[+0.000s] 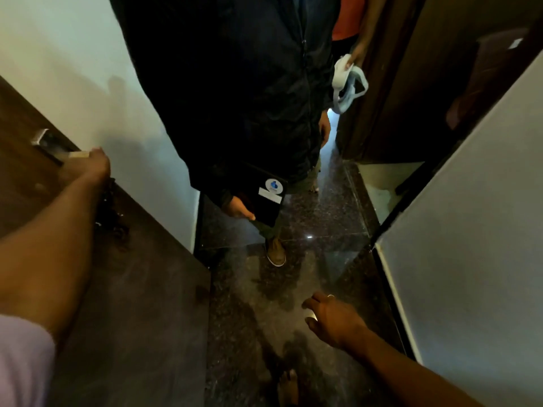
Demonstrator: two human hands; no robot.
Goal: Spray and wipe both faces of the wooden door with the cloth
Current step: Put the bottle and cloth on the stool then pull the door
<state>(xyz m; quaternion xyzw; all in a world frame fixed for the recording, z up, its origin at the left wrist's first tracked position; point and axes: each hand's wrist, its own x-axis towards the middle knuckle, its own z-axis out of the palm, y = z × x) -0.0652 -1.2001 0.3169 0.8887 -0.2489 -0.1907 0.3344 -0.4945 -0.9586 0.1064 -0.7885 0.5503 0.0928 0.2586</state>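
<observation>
The wooden door (141, 304) fills the lower left, its dark brown face running from the left border down toward the dark speckled floor (264, 333). High on that door sits a metal latch plate (44, 141), and the left hand (94, 165) reaches along the door's edge just right of the plate, fingers curled around the edge; whether the small pale piece (78, 154) at its fingertips is gripped or part of the door cannot be told. A dark stringy clump (110, 212) hangs against the door below that wrist. Right of the door's far edge stands a white wall, and beyond it a person in a dark jacket (235, 98) holds a flat black tablet (264, 201) low at the side. Farther right of the door, another person's hand holds a white strappy object (348, 83) in front of a second dark doorway. The right hand (332, 318) hovers over the floor well right of the door, fingers spread and empty, a ring visible. No cloth or spray bottle shows.
</observation>
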